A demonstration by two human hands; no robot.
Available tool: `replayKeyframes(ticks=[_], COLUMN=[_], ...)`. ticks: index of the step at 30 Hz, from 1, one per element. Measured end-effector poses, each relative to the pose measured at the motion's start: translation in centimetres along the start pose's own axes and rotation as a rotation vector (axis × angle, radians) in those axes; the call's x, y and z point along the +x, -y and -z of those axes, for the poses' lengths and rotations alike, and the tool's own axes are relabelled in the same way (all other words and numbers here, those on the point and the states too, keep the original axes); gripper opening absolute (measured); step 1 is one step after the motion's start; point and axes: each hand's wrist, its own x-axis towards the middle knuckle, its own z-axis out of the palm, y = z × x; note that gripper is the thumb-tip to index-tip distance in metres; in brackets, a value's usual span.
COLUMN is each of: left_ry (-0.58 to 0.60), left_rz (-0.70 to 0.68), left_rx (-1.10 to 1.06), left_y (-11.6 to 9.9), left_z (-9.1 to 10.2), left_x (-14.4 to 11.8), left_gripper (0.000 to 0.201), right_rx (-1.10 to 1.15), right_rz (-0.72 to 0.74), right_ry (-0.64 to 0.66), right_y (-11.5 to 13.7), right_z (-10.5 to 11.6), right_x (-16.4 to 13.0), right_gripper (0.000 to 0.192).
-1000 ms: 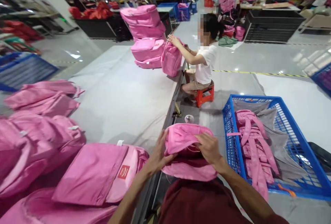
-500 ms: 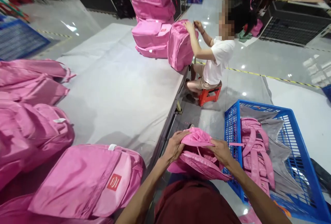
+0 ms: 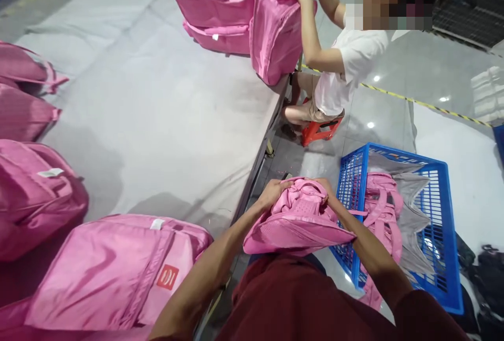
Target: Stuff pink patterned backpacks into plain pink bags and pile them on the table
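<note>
**Bag turned mesh side up on the lap, both hands at its top edge**

At far left, pink backpacks point(image 3: 35, 199) are stacked on the grey table point(image 3: 157, 110), and a flat one with a red logo patch point(image 3: 114, 273) lies at the near edge. They lie as they did a second ago; only the camera has tipped downward, so they sit higher in the picture.

The change is in the middle. The left hand point(image 3: 273, 194) is closed on the top left corner of the pink bag point(image 3: 297, 223), which rests on the person's lap just off the table edge. A second ago the bag showed smooth fabric bunched into a dome; now its perforated back panel faces up and it lies flatter. It appears the bag has been turned over or partly turned right side out, with the work now at its top seam. The right hand point(image 3: 326, 194) grips the opposite top corner, fingers curled into the fabric.

To the right, the blue crate point(image 3: 444, 257) holds pink straps point(image 3: 384, 210) and grey cloth, untouched. Beyond, a co-worker on a red stool point(image 3: 318, 131) handles an upright pink bag point(image 3: 275, 31) on the table.
</note>
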Motion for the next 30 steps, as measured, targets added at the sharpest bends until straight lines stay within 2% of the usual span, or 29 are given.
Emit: replayKeyframes(ticks=[3,6,8,11,13,15,20,24,27,30], left_ry=[0.054,0.123,0.047,-0.09,-0.116,-0.124,-0.219,-0.292,-0.317,-0.344], left_rz=[-0.032,-0.148,-0.228,-0.298,-0.335,-0.376,-0.427,-0.447,-0.461,-0.478], left_rx=[0.046,0.046,0.111,0.165,0.158,0.161,0.117,0.079,0.068,0.03], left_y=[-0.3,0.7,2.1,4.4,5.5,6.1,6.9,7.2,6.8,6.2], left_z=[0.5,0.0,-0.9,-2.2,-2.8,-3.2,-4.1,-4.7,-4.9,-4.2], left_x=[-2.0,-4.3,-4.6,-3.0,-1.6,-0.8,-1.4,-2.0,-2.4,-3.3], left_gripper=[0.069,0.071,0.074,0.078,0.078,0.077,0.071,0.069,0.069,0.071], right_rx=[-0.024,-0.022,-0.002,0.027,0.027,0.021,0.17,0.089,0.125,0.166], right_rz=[0.016,0.093,0.091,-0.012,-0.032,-0.008,0.085,0.039,0.044,0.044], right_ry=[0.003,-0.057,-0.099,-0.126,-0.163,-0.227,-0.415,-0.591,-0.593,-0.586], right_y=[0.2,-0.8,-2.0,-3.6,-4.4,-5.1,-9.0,-12.2,-12.4,-10.7], right_z=[1.9,3.3,2.8,0.7,0.0,0.4,2.0,0.3,-1.0,-1.1], right_x=[-1.7,-3.9,-4.6,-4.4,-4.2,-4.7,-10.2,-13.6,-13.7,-13.7], right_gripper=[0.078,0.074,0.076,0.085,0.086,0.085,0.075,0.079,0.071,0.06])
